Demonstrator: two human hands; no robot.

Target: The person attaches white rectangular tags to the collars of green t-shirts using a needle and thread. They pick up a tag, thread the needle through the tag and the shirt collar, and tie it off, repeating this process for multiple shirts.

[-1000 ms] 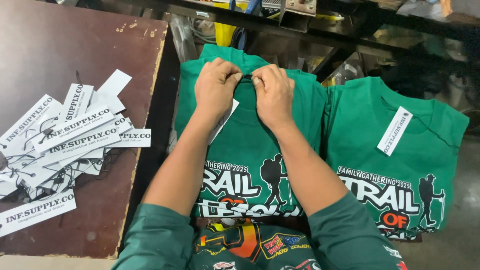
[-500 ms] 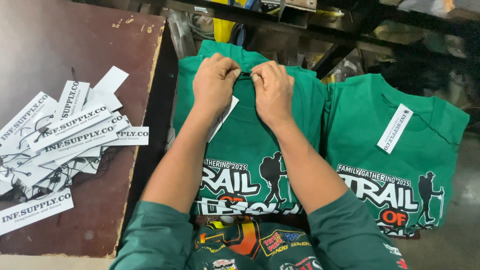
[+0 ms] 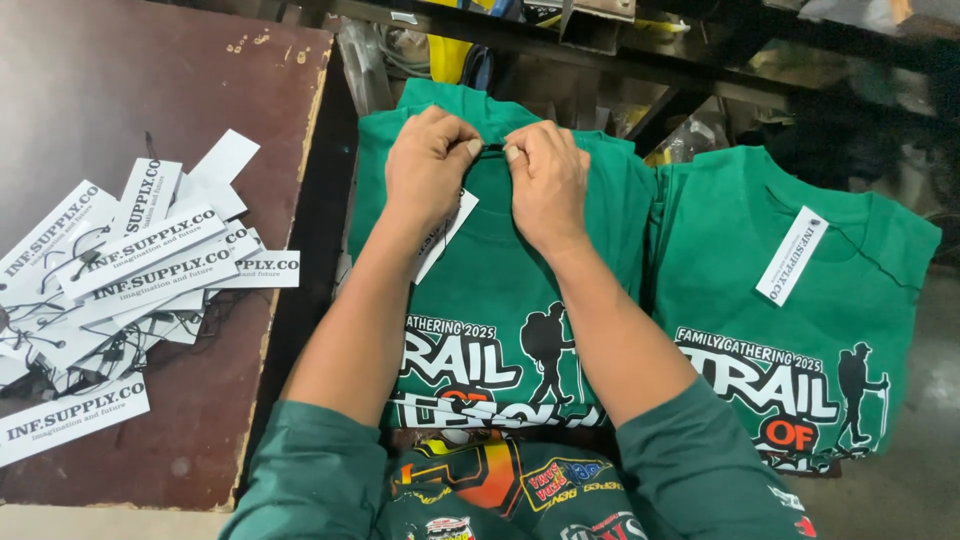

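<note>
Dark brown table [image 3: 120, 90] at left of frame, strewn with a heap of white paper tags [image 3: 130, 270]. Centre: green printed shirt [image 3: 500, 300], neck toward top. Right: second green shirt [image 3: 800, 330], already tagged. Left hand [image 3: 428, 165] and right hand [image 3: 545, 185] both pinched narrow on a thin black tag string [image 3: 491, 148] at the collar. Likely slip: string escaping the fingertips, or the tag [image 3: 445, 232] tearing if tugged.

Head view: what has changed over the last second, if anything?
Almost nothing. Both hands, left hand and right hand, stay at the collar of the green shirt, fingers pinching a thin dark string there. The white tag remains under the left hand. The tag pile and second shirt are unmoved.
</note>
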